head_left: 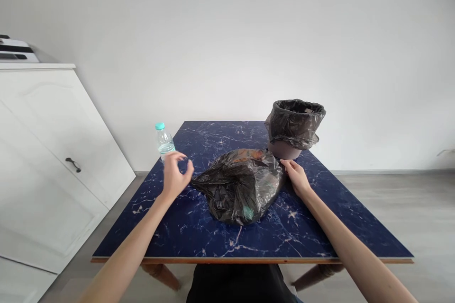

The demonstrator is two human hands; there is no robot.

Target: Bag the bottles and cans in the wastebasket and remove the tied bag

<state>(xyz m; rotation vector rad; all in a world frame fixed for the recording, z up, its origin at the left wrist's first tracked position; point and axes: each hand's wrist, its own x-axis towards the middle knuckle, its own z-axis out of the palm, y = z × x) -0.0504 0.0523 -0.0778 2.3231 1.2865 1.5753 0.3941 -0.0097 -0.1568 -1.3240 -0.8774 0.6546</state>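
A black plastic garbage bag (245,184) lies full and bulging in the middle of the table, with coloured contents faintly showing through its thin film. At its right upper side, my right hand (295,176) pinches a bit of the bag between thumb and fingers. Just left of the bag's twisted, narrow end, my left hand (175,175) is raised with thumb and fingers curved and apart, nothing between them. Behind that hand stands a clear water bottle (164,139) with a turquoise cap; the hand hides its lower part.
A trash can (283,149) lined with a black bag folded over its rim stands at the back right, close behind the full bag. The blue marbled table (213,244) has a wooden front edge. A white cabinet (53,151) is at the left, and a wall rises behind.
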